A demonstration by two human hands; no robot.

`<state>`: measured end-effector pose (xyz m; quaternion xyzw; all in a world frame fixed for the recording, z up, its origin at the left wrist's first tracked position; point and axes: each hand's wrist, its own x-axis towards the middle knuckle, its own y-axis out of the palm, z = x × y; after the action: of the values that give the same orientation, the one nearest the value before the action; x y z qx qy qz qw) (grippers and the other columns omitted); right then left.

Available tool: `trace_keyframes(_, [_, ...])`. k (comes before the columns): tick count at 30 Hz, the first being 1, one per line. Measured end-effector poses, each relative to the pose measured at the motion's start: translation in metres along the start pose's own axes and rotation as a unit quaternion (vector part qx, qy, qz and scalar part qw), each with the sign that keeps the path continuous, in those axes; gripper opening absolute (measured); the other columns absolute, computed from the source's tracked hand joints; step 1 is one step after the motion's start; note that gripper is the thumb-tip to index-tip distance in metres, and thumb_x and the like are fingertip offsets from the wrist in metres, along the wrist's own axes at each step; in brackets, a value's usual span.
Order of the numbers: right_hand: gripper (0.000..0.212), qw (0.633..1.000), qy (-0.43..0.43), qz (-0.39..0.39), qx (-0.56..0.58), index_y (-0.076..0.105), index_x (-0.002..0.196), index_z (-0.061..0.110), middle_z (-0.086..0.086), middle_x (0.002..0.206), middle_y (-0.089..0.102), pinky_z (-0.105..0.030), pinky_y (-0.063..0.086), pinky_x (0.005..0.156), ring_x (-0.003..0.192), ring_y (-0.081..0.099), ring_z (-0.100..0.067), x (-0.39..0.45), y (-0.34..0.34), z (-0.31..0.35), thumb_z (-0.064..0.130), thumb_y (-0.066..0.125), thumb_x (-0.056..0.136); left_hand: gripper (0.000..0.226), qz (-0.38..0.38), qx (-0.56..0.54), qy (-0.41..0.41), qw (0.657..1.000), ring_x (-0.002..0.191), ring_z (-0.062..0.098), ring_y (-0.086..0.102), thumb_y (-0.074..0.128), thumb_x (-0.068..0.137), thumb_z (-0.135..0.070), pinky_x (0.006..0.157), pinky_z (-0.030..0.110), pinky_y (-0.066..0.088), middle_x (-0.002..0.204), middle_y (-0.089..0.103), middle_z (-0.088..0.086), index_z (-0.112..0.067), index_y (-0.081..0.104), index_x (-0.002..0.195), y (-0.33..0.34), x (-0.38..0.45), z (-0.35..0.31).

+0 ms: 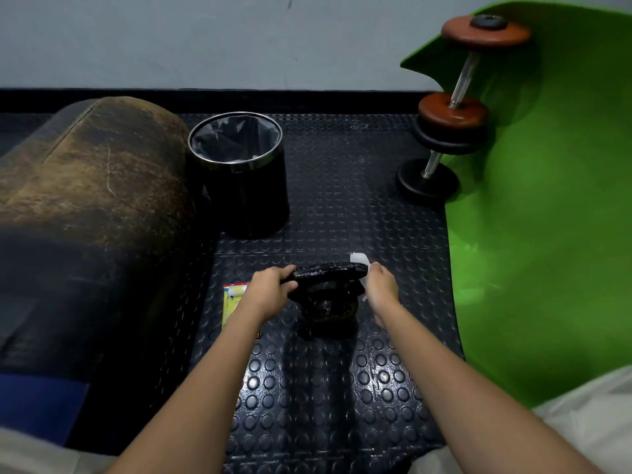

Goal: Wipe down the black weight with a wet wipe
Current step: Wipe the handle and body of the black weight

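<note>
The black weight (326, 292) is a small dumbbell standing on end on the studded floor mat, its upper disc tilted toward me and looking glossy. My left hand (272, 290) grips the left rim of that upper disc, thumb on the near side. My right hand (381, 289) holds a white wet wipe (359, 260) against the disc's right rim; a corner of the wipe sticks up past my fingers, and the rest is hidden behind the hand.
A yellow and red wipe packet (232, 304) lies on the mat (321, 388) just left of my left wrist. A black bin (241, 176) with a liner stands behind, a worn brown cushion (92, 186) at left. A second dumbbell (455, 107) leans on the green mat (547, 217) at right.
</note>
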<state>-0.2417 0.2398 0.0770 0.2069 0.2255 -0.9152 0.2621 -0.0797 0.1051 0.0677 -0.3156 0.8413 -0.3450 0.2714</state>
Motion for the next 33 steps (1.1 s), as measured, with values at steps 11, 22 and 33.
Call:
trace_keyframes(11, [0.032,0.921,-0.352,-0.082,-0.147,0.066,0.124,0.023,0.018,0.120,0.060,-0.020,0.040,0.095,0.113,0.050,-0.001,-0.007,0.006,-0.033,0.031,0.041,0.105,0.046,-0.002,0.005,0.002,1.000,0.122,0.024,0.053,0.055,0.095,-0.025,0.086,0.021,0.038,0.138,0.053,0.009,-0.023,0.046,0.140,0.000,0.001,-0.001])
trace_keyframes(22, [0.030,0.997,-0.053,-0.042,-0.022,0.060,0.096,0.021,0.003,0.087,0.058,-0.033,0.046,0.067,0.079,0.054,-0.015,0.003,0.009,-0.014,0.025,0.031,0.102,0.046,0.001,0.001,0.002,1.000,0.127,0.025,0.050,0.055,0.095,-0.025,0.092,0.023,0.038,0.139,0.053,0.009,-0.023,0.045,0.141,-0.001,0.001,0.001])
trace_keyframes(33, [0.035,0.996,-0.074,-0.051,0.021,0.068,0.108,0.029,0.003,0.106,0.066,-0.030,0.043,0.067,0.081,0.057,-0.014,-0.003,0.004,-0.029,0.037,0.035,0.100,0.046,0.001,0.002,0.000,1.000,0.126,0.024,0.050,0.055,0.095,-0.025,0.091,0.023,0.039,0.138,0.053,0.008,-0.024,0.045,0.141,0.000,0.001,0.001])
